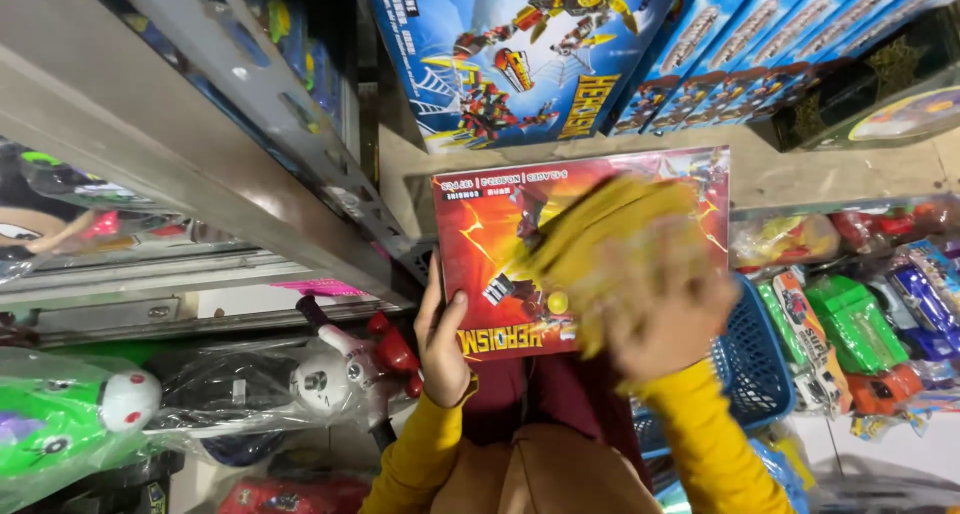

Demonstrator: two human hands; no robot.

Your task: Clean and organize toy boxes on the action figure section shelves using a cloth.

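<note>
Two hands on red toy box [500, 264]: left hand [440, 339] fingers clamped on edge; right hand [665, 309] blurred against front with yellow cloth [600, 234], finger state unreadable.

A flat red toy box [500, 244] with bright cartoon artwork is held upright and upside down; a blurred yellow cloth [610, 244] lies across its front.

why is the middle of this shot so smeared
Head view: the right hand and its yellow cloth are motion-blurred over the red toy box; the left hand gripping the box edge stays fairly sharp.
</note>
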